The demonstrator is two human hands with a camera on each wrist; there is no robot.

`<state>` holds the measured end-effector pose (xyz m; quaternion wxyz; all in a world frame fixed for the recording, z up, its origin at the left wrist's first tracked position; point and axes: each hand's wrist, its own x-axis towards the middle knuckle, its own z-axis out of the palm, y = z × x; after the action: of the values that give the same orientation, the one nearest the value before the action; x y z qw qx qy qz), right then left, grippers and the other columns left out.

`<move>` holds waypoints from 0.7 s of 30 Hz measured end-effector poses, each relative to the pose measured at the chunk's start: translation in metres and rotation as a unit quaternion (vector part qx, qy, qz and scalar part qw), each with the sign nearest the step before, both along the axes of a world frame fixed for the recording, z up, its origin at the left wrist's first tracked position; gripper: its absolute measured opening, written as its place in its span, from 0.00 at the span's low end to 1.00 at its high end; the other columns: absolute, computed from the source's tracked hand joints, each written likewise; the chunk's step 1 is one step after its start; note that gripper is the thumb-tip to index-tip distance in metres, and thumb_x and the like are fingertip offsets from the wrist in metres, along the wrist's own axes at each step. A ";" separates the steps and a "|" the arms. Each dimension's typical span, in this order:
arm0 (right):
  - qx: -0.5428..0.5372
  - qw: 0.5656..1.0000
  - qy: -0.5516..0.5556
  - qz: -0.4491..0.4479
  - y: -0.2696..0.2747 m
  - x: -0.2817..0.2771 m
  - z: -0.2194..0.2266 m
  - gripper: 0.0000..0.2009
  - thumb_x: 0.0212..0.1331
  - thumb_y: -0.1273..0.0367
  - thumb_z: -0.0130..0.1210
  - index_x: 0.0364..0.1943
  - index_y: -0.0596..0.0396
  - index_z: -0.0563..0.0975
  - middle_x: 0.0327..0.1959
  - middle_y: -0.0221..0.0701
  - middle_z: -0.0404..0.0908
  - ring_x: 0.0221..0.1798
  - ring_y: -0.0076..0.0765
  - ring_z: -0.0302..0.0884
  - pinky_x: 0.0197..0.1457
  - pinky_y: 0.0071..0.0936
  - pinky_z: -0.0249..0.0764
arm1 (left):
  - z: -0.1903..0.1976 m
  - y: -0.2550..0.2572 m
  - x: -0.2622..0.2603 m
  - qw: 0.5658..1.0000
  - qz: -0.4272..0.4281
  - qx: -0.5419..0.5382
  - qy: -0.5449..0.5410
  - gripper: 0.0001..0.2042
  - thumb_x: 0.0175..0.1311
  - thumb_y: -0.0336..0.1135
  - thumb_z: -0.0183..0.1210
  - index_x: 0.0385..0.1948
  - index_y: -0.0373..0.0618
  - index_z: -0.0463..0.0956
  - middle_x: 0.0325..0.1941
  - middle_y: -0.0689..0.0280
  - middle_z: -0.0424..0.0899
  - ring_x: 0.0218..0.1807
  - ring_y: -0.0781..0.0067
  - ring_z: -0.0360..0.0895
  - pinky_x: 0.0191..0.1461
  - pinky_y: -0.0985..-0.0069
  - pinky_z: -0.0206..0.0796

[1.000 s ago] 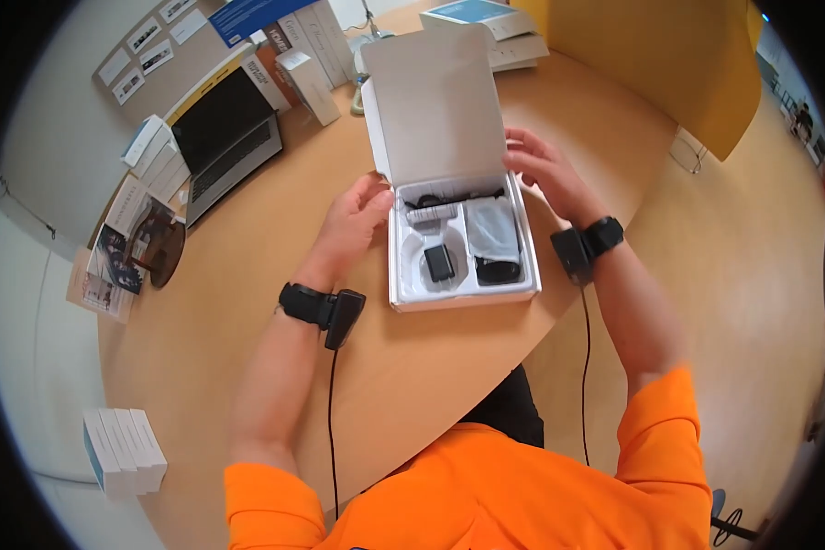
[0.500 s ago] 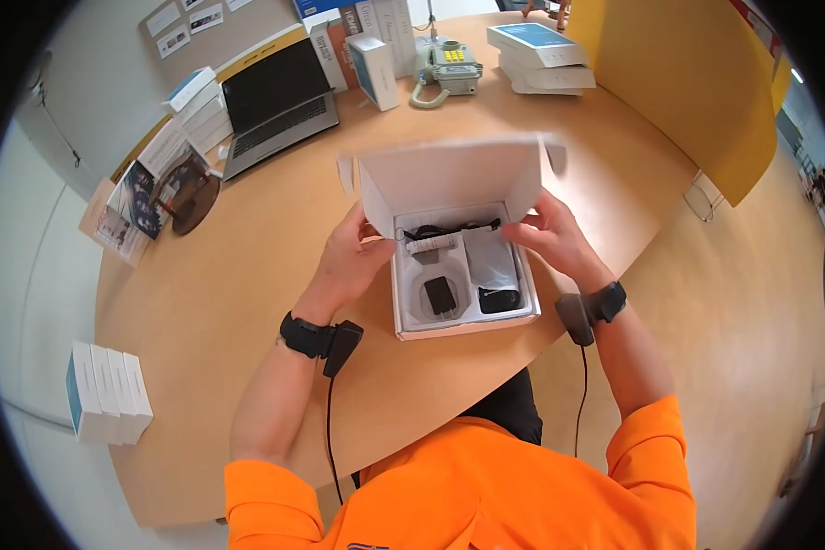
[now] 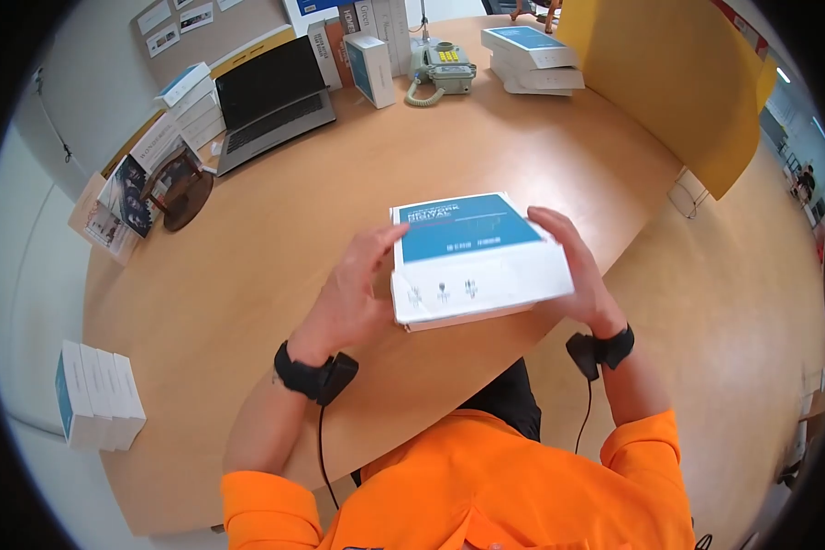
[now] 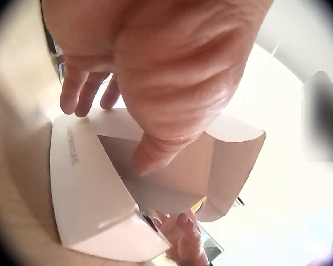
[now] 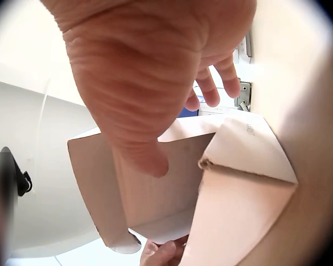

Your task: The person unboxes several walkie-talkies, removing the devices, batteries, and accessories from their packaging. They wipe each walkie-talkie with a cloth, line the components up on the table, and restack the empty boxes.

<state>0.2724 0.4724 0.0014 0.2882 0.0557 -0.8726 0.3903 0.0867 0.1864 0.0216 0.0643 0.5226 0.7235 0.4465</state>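
A white box with a blue-topped lid (image 3: 472, 229) lies near the table's front edge, its lid lowered over the contents and the white front flap hanging toward the person. At its left side is the left hand (image 3: 346, 289), fingertips by the lid's edge. The right hand (image 3: 579, 275) lies along the right side, fingers extended. In the left wrist view the left thumb (image 4: 155, 152) reaches over the gap between box wall (image 4: 86, 183) and raised lid. The right wrist view shows the right thumb (image 5: 150, 158) similarly over the opening, beside a creased white flap (image 5: 233, 205).
A laptop (image 3: 280, 115), upright books (image 3: 390, 37) and a telephone (image 3: 445, 69) stand behind. White boxes are stacked at the back right (image 3: 536, 60) and the left edge (image 3: 101, 394). A yellow partition (image 3: 660, 82) borders the right side, near a framed stand (image 3: 179, 188).
The lid has swung down toward the person, covering the adapter, cable and bag that showed inside. Both hands have moved with it and stay at the box's sides.
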 end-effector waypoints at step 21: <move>-0.018 0.990 0.062 -0.129 -0.047 0.008 0.007 0.25 0.55 0.82 0.50 0.59 0.56 0.75 0.52 0.46 0.72 0.52 0.52 0.75 0.54 0.34 0.74 | -0.017 -0.012 0.030 0.992 0.009 0.072 -0.107 0.35 0.64 0.22 0.61 0.74 0.42 0.57 0.64 0.56 0.73 0.64 0.62 0.74 0.64 0.66 0.72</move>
<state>0.2806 0.4259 0.0082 0.3909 -0.0383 -0.8456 0.3615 0.1163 0.1740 0.0042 0.0994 0.4683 0.6835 0.5510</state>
